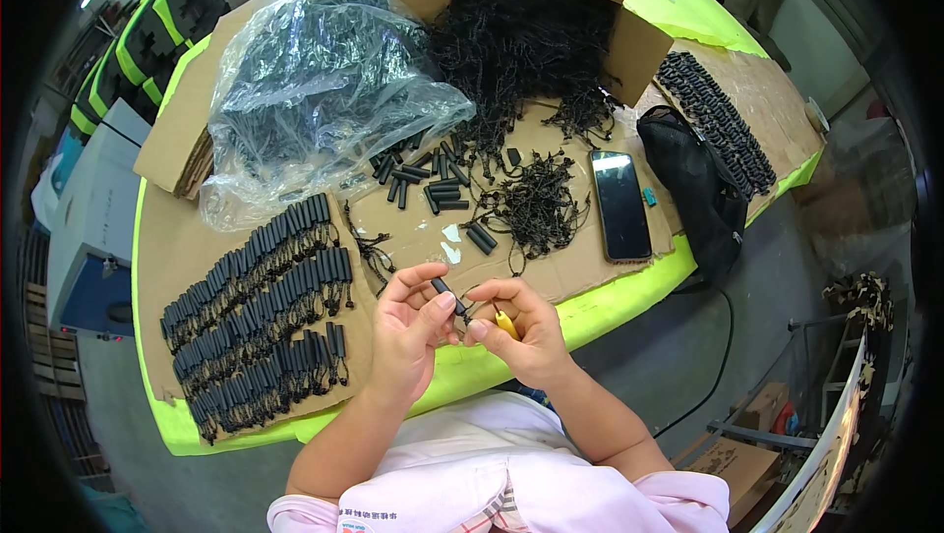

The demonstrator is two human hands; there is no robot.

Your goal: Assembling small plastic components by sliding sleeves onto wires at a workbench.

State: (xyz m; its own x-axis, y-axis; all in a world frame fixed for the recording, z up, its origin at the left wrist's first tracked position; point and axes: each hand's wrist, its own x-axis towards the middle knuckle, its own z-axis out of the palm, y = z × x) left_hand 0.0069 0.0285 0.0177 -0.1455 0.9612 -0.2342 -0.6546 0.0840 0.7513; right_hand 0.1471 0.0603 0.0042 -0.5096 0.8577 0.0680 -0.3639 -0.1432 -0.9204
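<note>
My left hand (413, 331) pinches a small black tube (442, 289) between thumb and fingers, held slanting above the table's near edge. Close against it, my right hand (521, 331) has thumb and index finger together at the tube's lower end, where dark cord shows. Tucked in the same right hand is a small tool with a yellow handle (506, 325); its working end is too small to make out. Beyond my hands lie a tangled heap of black knotted cords (536, 204) and several loose black tubes (447, 196).
Rows of corded black tubes (261, 317) cover cardboard at left. Behind stand a clear plastic bag (315, 100) and a cardboard box (634, 56) of black cords. A phone (620, 207), a black pouch (693, 184) and more rowed black pieces (716, 120) lie at right.
</note>
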